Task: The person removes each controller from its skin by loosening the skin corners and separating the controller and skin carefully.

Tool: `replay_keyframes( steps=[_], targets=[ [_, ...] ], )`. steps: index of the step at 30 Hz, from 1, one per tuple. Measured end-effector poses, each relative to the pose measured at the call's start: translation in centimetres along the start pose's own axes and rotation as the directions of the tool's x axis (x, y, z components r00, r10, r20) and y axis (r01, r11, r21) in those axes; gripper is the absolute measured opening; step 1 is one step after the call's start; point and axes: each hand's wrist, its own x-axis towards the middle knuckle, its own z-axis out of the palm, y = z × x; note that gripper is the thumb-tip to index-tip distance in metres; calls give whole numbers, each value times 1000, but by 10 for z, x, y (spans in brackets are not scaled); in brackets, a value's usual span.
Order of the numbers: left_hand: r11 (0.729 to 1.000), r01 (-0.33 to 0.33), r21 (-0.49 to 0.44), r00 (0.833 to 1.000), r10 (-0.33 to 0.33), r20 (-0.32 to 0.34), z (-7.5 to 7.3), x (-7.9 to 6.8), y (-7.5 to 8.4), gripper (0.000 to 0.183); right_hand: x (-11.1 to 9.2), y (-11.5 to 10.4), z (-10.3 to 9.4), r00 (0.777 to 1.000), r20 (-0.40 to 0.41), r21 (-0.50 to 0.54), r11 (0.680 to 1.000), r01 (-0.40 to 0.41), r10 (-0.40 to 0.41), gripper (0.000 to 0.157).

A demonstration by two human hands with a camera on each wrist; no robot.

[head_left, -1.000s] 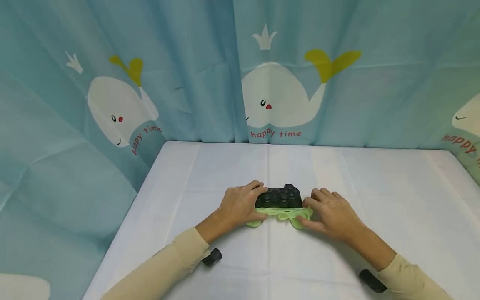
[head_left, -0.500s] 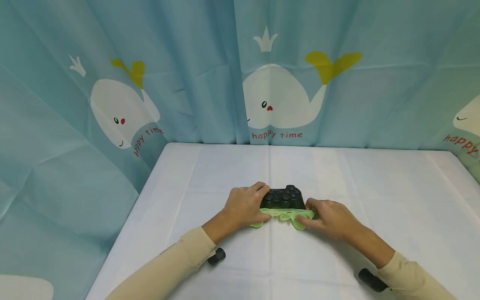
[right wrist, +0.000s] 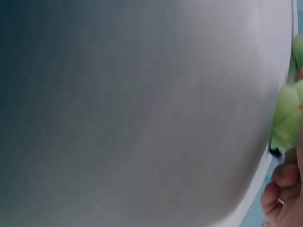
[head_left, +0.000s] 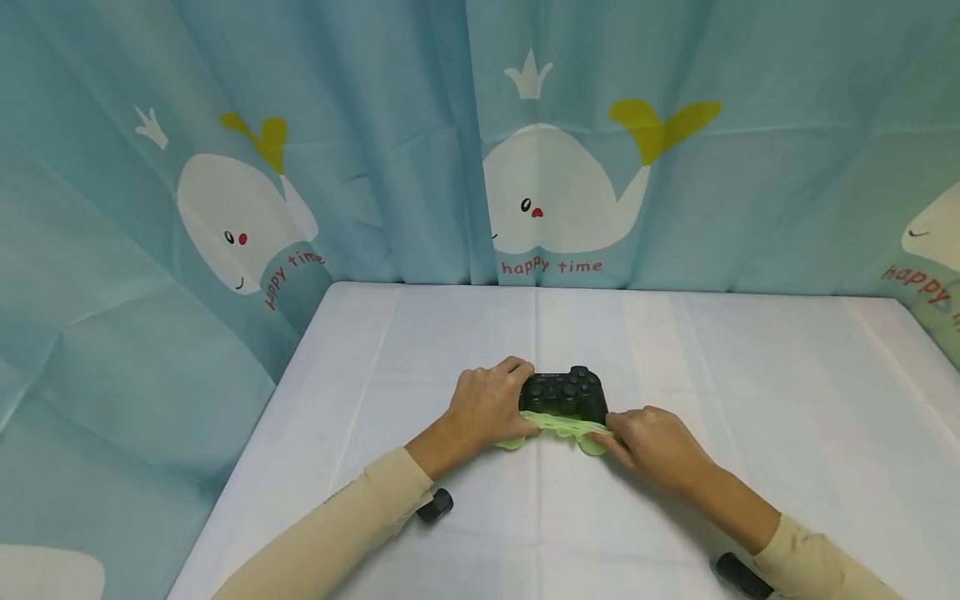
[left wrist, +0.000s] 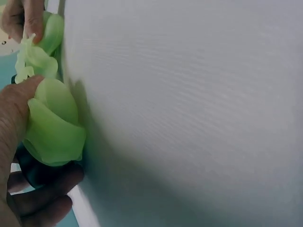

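A black game controller [head_left: 564,394] lies at mid-table, its near side tucked into a soft, pale green silicone cover [head_left: 566,427]. My left hand [head_left: 489,406] grips the left end of both, thumb over the cover and fingers behind the controller. In the left wrist view the cover [left wrist: 54,132] is stretched round one grip, with black showing below it. At the right end my right hand [head_left: 658,443] pinches the cover's edge between thumb and forefinger. The right wrist view catches only a slice of the cover [right wrist: 286,120] at its border.
A white cloth covers the table [head_left: 420,342]. Blue curtains [head_left: 405,200] printed with whales hang behind and to the left. Small black devices sit under both sleeves, one at the left wrist [head_left: 435,506] and one at the right [head_left: 742,575].
My right hand has lowered slightly and shifted left, its other fingers now folded in. The right part of the cover has been drawn inward and downward. My left hand keeps its grip.
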Motion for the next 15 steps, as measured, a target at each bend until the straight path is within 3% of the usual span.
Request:
replay_keyframes(
  steps=[6, 11, 15],
  targets=[
    [997, 42, -68, 997, -37, 74, -5, 6, 2, 72, -4, -14, 2, 993, -94, -49, 996, 68, -73, 35],
    [994, 77, -80, 991, -68, 118, -6, 11, 4, 67, -14, -39, 0, 984, -55, -68, 984, 167, -171, 27],
    [991, 66, -117, 992, -52, 115, -1, 9, 7, 64, -20, -45, -8, 996, -19, 10, 996, 85, -84, 37]
  ],
)
